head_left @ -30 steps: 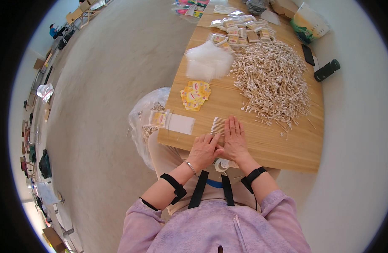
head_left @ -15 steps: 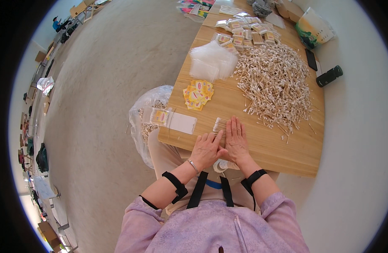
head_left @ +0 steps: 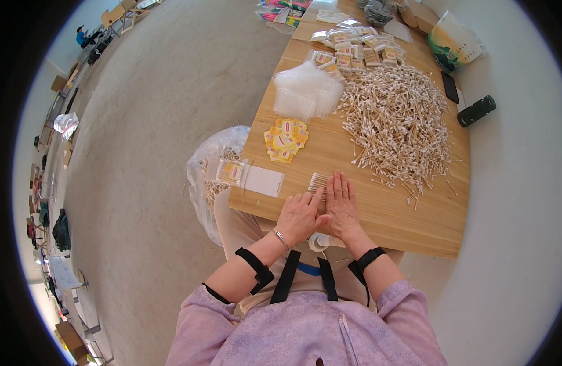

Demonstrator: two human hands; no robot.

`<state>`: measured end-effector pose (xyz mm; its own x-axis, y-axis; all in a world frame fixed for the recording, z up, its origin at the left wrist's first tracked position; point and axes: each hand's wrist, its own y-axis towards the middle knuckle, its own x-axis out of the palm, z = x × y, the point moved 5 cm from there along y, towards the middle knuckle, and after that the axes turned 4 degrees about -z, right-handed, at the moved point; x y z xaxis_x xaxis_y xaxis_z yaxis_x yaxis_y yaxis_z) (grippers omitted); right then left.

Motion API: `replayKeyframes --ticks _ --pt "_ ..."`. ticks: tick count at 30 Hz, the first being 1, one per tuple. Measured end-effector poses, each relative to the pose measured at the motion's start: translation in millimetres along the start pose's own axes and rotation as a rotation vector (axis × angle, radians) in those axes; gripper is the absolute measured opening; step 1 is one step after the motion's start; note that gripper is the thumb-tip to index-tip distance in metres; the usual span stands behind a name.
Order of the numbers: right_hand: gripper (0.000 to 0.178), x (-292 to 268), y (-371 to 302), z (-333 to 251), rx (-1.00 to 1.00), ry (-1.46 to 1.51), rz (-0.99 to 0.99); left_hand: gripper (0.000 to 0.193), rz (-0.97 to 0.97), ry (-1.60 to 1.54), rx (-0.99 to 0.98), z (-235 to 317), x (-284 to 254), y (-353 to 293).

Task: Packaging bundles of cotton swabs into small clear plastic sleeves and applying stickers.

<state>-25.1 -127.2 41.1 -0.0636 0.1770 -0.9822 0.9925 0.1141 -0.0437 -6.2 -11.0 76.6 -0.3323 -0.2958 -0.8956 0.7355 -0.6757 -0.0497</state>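
A small row of cotton swabs [head_left: 318, 181] lies side by side near the table's front edge, white tips pointing away from me. My right hand [head_left: 342, 207] rests flat along the row's right side, fingers stretched out together. From the left, my left hand [head_left: 299, 213] touches the swabs with its extended index finger, the other fingers loosely bent. My hands partly hide the near end of the row. To the left, a white card [head_left: 264, 182] lies by a clear packet of swabs with a yellow label [head_left: 230, 172] at the table edge.
A big heap of loose swabs [head_left: 397, 122] covers the right side. Beyond are yellow cards [head_left: 286, 140], clear bags [head_left: 306, 91] and filled packets [head_left: 354, 49]. A phone [head_left: 450, 86] and black cylinder [head_left: 477, 111] lie near the wall. A plastic sack [head_left: 198, 160] stands left of the table.
Both hands keep almost the same place at the row of swabs. The view has shifted very slightly; nothing else visibly differs.
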Motion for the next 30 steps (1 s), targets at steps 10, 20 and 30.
replayKeyframes --ticks 10,20,30 --pt "0.085 -1.3 -0.2 -1.0 0.007 0.02 -0.005 0.066 -0.029 -0.049 -0.036 -2.0 -1.8 8.2" --pt "0.084 -2.1 -0.3 -1.6 0.003 0.048 0.02 0.065 0.006 -0.055 -0.005 -4.2 0.1 10.5" --pt "0.085 -2.3 0.1 -2.2 0.008 0.005 0.08 0.058 -0.047 -0.147 -0.064 -11.4 4.9 18.5"
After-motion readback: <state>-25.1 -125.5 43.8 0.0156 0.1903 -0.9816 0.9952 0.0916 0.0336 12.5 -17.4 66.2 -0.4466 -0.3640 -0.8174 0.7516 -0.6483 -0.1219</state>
